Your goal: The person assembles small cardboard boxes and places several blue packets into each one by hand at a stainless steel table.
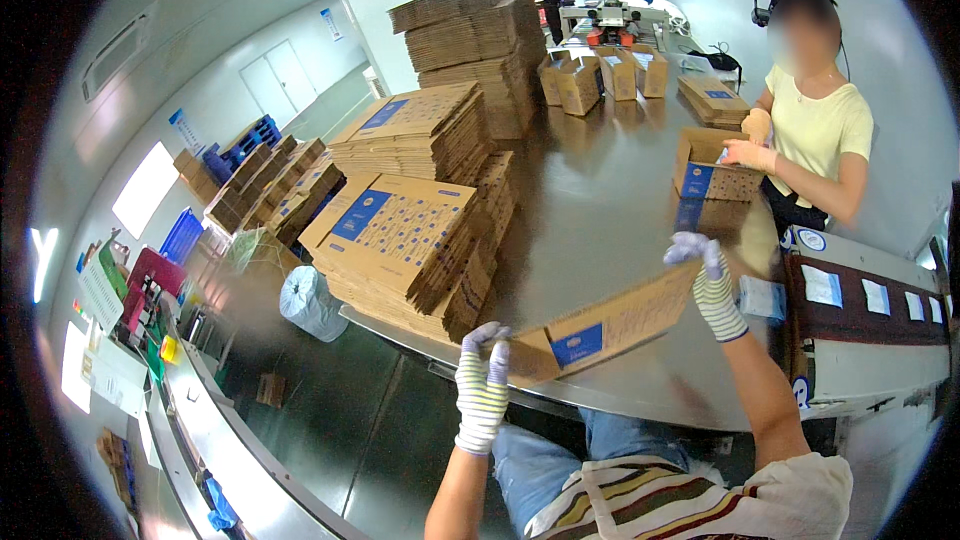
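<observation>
A flattened cardboard box [625, 325] with a blue printed panel stands on its long edge, tilted, near the front of the metal table. My left hand [482, 390], in a striped knit glove, grips its left end. Gloved the same way, my right hand [708, 280] has its fingers closed over the far right corner. Just left of the box rises a tall stack of flat cartons [400, 230] with blue labels. A small white-and-blue packet [763, 297] lies right of my right hand.
Across the table a co-worker in a yellow top [820, 125] handles packets in an open carton [715, 170]. Several filled cartons [580, 85] stand farther back. At the right, a conveyor [865, 290] carries packets. Below the table's left edge sits a bluish plastic bag [312, 303].
</observation>
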Motion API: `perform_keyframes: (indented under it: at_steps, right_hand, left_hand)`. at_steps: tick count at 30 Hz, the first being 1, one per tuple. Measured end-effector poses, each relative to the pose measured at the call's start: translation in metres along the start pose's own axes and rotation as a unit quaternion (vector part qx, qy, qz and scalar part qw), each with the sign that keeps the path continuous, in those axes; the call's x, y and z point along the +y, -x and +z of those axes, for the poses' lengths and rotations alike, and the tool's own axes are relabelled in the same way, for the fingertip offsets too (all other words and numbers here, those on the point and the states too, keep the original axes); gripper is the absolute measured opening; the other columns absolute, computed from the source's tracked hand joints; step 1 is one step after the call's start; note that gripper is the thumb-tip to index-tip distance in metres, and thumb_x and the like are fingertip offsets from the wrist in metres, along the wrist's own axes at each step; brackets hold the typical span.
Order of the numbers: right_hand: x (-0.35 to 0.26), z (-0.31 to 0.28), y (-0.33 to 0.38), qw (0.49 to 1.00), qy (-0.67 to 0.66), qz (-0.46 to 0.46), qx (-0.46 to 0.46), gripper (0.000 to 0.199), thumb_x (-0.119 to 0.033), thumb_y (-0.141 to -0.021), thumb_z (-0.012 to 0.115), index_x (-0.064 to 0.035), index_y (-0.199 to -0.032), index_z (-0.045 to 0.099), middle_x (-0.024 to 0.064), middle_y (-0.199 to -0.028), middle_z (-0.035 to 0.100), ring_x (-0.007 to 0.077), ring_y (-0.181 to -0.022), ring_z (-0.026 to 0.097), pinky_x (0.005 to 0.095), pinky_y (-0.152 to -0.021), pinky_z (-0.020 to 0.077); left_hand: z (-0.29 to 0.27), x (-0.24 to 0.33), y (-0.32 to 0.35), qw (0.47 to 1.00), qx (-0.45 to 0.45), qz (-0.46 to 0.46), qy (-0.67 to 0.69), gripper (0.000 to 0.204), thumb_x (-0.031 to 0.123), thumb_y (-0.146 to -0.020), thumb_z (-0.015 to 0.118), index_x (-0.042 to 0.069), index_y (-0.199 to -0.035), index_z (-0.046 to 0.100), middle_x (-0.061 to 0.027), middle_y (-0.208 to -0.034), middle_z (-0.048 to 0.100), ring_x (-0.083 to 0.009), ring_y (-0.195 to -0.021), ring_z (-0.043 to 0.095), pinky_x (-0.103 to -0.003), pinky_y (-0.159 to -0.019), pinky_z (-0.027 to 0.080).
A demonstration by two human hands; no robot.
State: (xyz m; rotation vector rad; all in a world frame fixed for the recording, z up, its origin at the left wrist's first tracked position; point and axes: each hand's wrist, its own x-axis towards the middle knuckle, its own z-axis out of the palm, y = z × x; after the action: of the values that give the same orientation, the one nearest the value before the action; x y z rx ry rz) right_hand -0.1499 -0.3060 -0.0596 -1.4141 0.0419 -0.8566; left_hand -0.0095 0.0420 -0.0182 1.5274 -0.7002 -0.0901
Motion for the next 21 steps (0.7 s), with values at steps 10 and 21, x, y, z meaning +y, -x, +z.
perform_keyframes:
  at_steps: [10,21]
  right_hand:
    - [-0.032,0.080,0.018,0.988,0.139,0.038,0.057,0.036,-0.006,-0.080,0.068,-0.0021,-0.114,0.057,0.0058,-0.096,0.065,0.0111,-0.088,0.061,0.0254,-0.080,0.0487]
    - [-0.051,0.092,0.006,0.872,0.460,-0.045,-0.163,0.048,-0.040,-0.076,0.070,0.0009,-0.101,0.064,0.0226,-0.118,0.057,0.0372,-0.106,0.057,0.0399,-0.093,0.0455]
  left_hand:
    - [0.016,-0.026,-0.017,0.947,0.258,0.075,-0.175,0.054,0.020,-0.084,0.068,-0.001,-0.126,0.042,-0.0140,-0.114,0.048,-0.0243,-0.107,0.048,-0.036,-0.097,0.038]
    - [-0.002,0.016,-0.033,0.951,-0.223,0.080,-0.197,0.062,-0.006,-0.058,0.051,0.009,-0.118,0.057,-0.0168,-0.129,0.044,-0.0355,-0.124,0.039,-0.040,-0.108,0.029]
